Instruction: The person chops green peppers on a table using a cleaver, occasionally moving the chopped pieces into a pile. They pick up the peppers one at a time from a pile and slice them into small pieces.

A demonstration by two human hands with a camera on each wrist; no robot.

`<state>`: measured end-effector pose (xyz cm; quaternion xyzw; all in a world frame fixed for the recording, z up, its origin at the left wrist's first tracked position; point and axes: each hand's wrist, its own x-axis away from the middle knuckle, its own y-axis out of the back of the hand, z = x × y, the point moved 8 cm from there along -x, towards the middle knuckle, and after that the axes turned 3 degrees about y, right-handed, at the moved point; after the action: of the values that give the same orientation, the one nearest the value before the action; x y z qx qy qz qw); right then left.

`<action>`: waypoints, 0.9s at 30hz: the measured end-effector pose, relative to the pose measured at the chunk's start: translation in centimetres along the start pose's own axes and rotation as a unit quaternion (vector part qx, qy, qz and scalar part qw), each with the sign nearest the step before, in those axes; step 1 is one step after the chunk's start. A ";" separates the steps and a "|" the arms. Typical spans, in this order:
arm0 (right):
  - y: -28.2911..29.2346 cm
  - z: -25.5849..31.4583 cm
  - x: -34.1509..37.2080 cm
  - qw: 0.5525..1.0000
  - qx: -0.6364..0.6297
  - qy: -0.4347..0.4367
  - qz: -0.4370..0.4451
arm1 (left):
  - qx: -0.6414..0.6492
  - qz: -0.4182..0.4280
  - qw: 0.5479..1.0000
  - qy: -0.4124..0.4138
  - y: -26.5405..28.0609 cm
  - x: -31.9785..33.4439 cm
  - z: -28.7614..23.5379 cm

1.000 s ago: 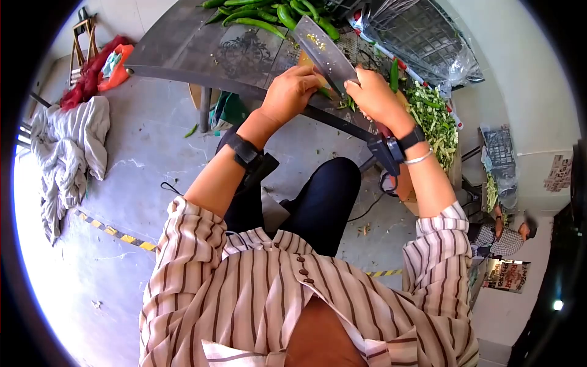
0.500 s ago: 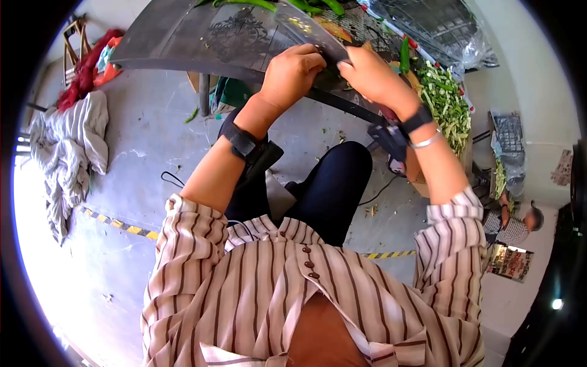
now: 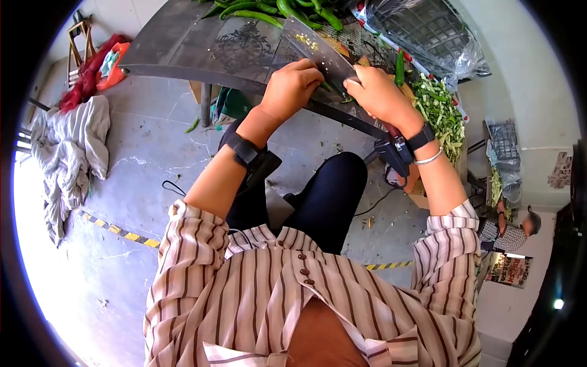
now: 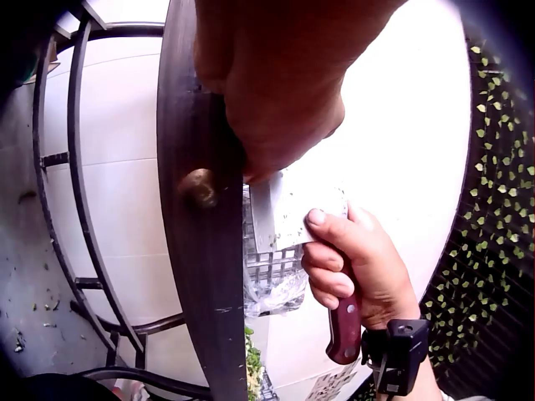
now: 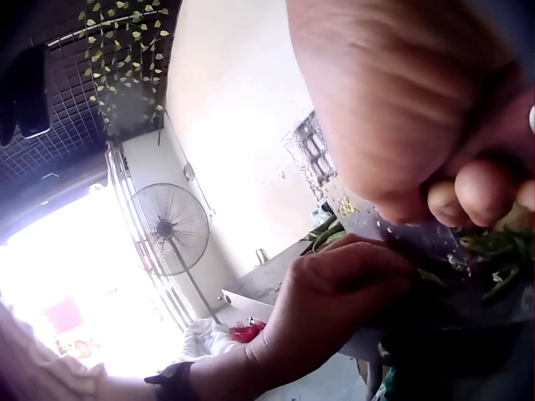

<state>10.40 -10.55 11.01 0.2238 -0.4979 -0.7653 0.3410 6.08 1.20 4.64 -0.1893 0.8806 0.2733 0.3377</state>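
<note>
My right hand (image 3: pixel 384 96) grips a cleaver (image 3: pixel 324 54) by its dark red handle (image 4: pixel 344 322), thumb against the blade. Pale seeds and small bits stick to the broad metal blade, which leans over the table's near edge. Right beside the blade, my left hand (image 3: pixel 286 90) has its fingers curled around a green chili pepper (image 3: pixel 326 86). Most of that pepper is hidden by the fingers; a short green end (image 5: pixel 430 276) shows past them in the right wrist view. Whole green chili peppers (image 3: pixel 254 14) lie in a pile behind the blade.
Chopped green pieces (image 3: pixel 441 116) are heaped to the right of my right hand, with a whole pepper (image 3: pixel 400 68) near them. A plastic-lined crate (image 3: pixel 422 37) stands at the back right. The dark table (image 3: pixel 183 46) curves away left. Another person (image 3: pixel 510 232) is at far right.
The head view shifts, moving the table up in the frame and then back down. Both hands keep their grips, and the cleaver stays close beside the left fingertips.
</note>
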 end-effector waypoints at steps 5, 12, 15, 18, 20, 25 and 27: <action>-0.8 -1.0 0.4 0.986 -0.064 -0.123 0.087 | -0.006 0.006 1.000 -0.008 0.0 0.1 0.1; -2.2 0.0 -4.2 0.999 -0.025 -0.028 0.024 | -0.015 0.018 1.000 0.013 -0.1 0.1 0.2; -2.2 -1.0 -4.3 0.992 -0.087 -0.076 0.046 | -0.008 0.021 1.000 0.001 -0.1 0.0 0.1; -1.0 -1.9 -3.1 0.993 -0.076 -0.091 0.007 | -0.014 0.004 1.000 -0.011 0.0 0.0 0.0; -0.4 -1.7 -1.6 0.991 -0.093 -0.090 0.027 | 0.002 0.000 1.000 -0.003 0.0 0.3 0.2; -0.8 -1.6 0.6 0.978 -0.131 -0.134 0.092 | 0.001 -0.003 1.000 -0.001 0.1 0.1 0.1; -1.3 -1.7 0.6 0.968 -0.172 -0.144 0.112 | -0.002 0.010 1.000 -0.015 0.0 0.2 0.1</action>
<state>10.79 -11.70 9.11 -0.0082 -0.4241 -0.8207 0.3828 5.96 1.25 4.48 -0.1770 0.8767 0.2810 0.3480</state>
